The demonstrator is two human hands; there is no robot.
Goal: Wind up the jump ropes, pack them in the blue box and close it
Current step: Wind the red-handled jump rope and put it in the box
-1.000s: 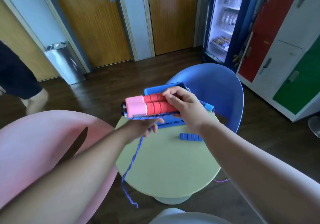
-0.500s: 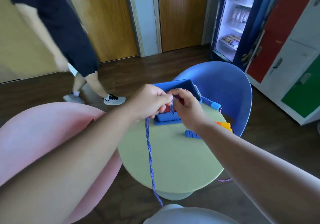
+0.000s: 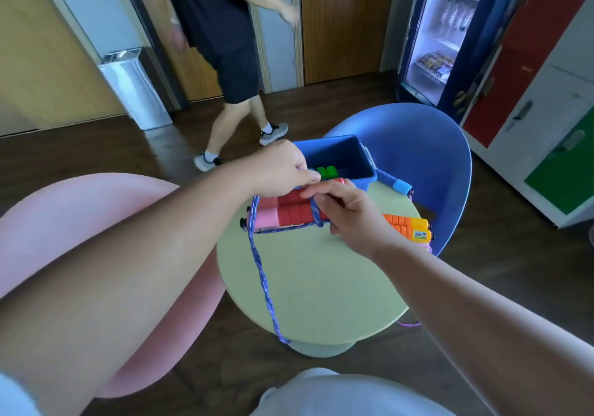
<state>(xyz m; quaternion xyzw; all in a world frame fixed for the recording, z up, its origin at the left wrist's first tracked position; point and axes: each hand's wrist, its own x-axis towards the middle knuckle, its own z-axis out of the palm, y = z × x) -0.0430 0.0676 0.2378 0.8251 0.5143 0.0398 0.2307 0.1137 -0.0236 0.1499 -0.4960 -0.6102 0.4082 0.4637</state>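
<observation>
winding blue rope round red handles over the bench

holding the red handles (image 3: 291, 211), paired side by side with pink ends to the left, just above the green bench (image 3: 321, 287). right hand (image 3: 350, 214) clamped on the right end of the handles, thumb and forefinger also pinching a turn of blue rope (image 3: 262, 282) against them. left hand (image 3: 276, 169) above the handles, fingertips (image 3: 310, 177) closed on the same rope near the right thumb. one loop of rope wrapped across the middle of the handles, another strand running along their near edge, a further loop rising past the pink ends. loose tail hanging down from the left end, across the bench front and past its rim, ending short of the floor.

blue box (image 3: 340, 158) open at the far side of the bench, just behind the hands, lid not in view. green handles (image 3: 326, 171) lying inside it by the near wall. blue handle (image 3: 393, 182) with a lighter cap resting on the bench just right of the box, reaching toward the blue chair (image 3: 418, 145). orange handles (image 3: 406, 226) with yellow ends lying on the right of the bench, partly hidden by the right wrist; thin purple cord (image 3: 408, 324) showing below the bench rim on that side.

pink chair (image 3: 80, 210) at left, under the left forearm. passer-by (image 3: 225, 46) in dark shorts walking near the doors behind.
</observation>
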